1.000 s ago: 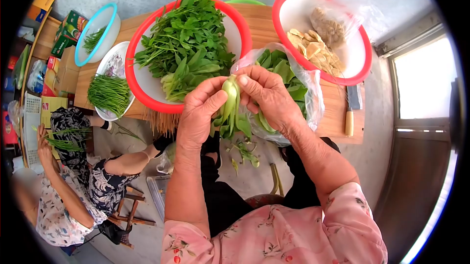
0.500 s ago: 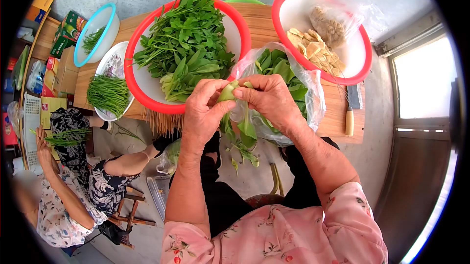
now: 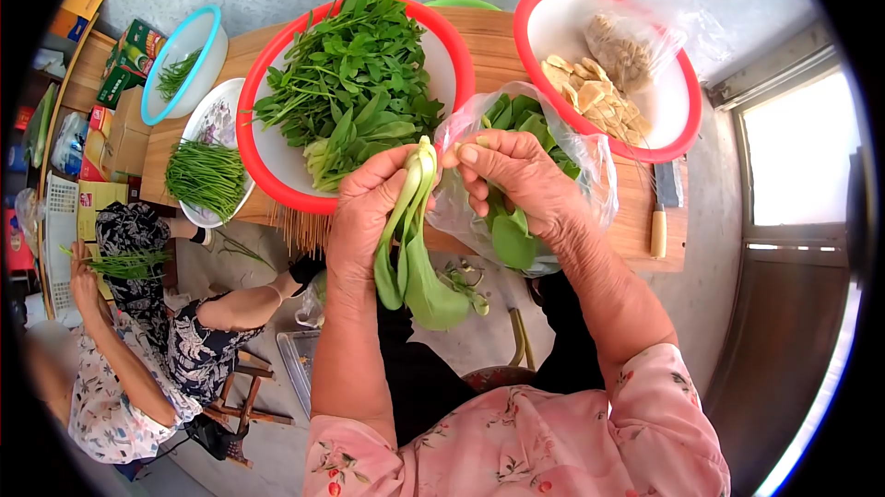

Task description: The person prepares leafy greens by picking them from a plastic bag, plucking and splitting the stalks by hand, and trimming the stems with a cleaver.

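A small leafy green (image 3: 415, 253) hangs leaves down from my left hand (image 3: 364, 211), which is closed round its pale stem. Just to the right, my right hand (image 3: 525, 179) pinches a detached leaf (image 3: 512, 231) by its stalk, the leaf hanging below the fingers. Behind my right hand lies a clear plastic bag (image 3: 599, 188) with more leafy greens (image 3: 525, 119). A red-rimmed basin (image 3: 466, 64) heaped with greens (image 3: 355, 82) stands beyond my left hand.
Another red-rimmed basin (image 3: 696, 119) holds pale slices and a bagged brown item. A knife (image 3: 658, 220) lies near the table's right edge. Cut green stalks (image 3: 205, 176) rest in a white dish at left, beside a blue-rimmed bowl (image 3: 218, 45). A co-worker (image 3: 138, 377) sits at left holding stalks.
The leafy green in my left hand has turned so its leaves hang down in full view. My right hand has moved slightly right, away from it, with a leaf.
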`<action>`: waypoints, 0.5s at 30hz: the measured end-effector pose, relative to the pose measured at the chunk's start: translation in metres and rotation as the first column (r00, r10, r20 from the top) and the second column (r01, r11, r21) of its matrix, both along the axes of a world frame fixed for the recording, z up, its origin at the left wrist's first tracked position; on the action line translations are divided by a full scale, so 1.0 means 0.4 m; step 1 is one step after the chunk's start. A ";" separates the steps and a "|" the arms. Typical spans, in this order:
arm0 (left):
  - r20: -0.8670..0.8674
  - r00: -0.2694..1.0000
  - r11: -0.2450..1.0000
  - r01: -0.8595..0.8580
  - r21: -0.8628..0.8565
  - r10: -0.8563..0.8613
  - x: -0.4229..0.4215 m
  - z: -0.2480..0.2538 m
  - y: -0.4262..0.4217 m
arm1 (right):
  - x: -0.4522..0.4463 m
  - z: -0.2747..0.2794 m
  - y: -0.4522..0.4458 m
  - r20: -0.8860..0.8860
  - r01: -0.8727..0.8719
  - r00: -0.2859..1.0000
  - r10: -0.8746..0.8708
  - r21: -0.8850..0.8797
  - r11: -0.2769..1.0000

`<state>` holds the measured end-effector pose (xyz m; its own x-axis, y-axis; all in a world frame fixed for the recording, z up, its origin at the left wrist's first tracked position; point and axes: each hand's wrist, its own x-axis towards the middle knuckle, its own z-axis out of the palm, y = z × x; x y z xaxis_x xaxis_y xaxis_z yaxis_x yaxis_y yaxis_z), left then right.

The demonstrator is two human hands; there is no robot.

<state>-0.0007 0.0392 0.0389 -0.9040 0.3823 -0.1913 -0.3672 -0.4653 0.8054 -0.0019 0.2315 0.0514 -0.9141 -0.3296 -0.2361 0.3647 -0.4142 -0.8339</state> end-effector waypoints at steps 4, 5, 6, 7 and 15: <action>-0.017 0.999 0.995 -0.045 -0.090 0.044 0.003 -0.001 0.031 | 0.010 -0.006 -0.027 0.058 0.067 0.996 -0.068 0.011 0.998; -0.113 0.988 0.985 -0.118 -0.124 0.104 0.003 -0.006 0.046 | 0.014 -0.007 -0.038 0.000 0.103 0.995 -0.103 0.041 0.994; -0.210 0.965 0.970 -0.192 -0.150 0.159 0.003 -0.008 0.054 | 0.019 -0.008 -0.046 -0.059 0.141 0.989 -0.137 0.069 0.988; -0.203 0.969 0.981 -0.164 -0.106 0.140 0.004 -0.006 0.051 | 0.023 -0.001 -0.047 -0.059 0.148 0.988 -0.144 0.067 0.987; -0.356 0.934 0.875 -0.202 -0.441 0.037 0.004 -0.011 0.032 | 0.019 0.011 -0.030 -0.125 0.145 0.986 -0.106 0.360 0.922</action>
